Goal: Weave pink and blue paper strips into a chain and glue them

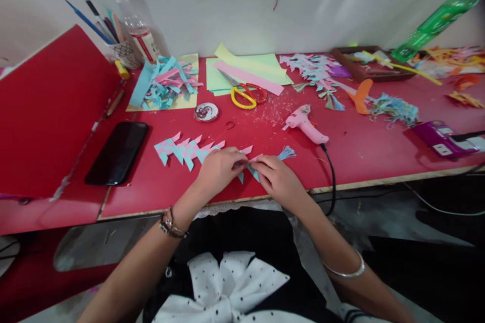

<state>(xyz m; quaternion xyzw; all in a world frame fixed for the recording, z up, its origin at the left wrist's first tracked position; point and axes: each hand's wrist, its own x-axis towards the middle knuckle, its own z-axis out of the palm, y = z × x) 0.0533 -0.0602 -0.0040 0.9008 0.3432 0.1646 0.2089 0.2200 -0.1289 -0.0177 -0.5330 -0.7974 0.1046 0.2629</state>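
Observation:
A braided paper strip [185,151] in pink and light blue, with pointed ends along its edges, lies on the red table [356,146]. My left hand [223,169] and my right hand [279,179] meet at its right part, fingertips pinched on the paper close together. The piece between the fingers is mostly hidden. A light blue tassel [287,153] lies just beyond my right hand. To the right rests a pink glue gun [306,125], its black cord hanging over the table edge.
Yellow-and-red-handled scissors [244,97] lie on coloured paper sheets [265,63]. Paper strips [170,83] are heaped at the back left, near a black phone [117,153]. A brown tray [373,58], a green bottle [435,25] and a purple power socket [435,139] are on the right.

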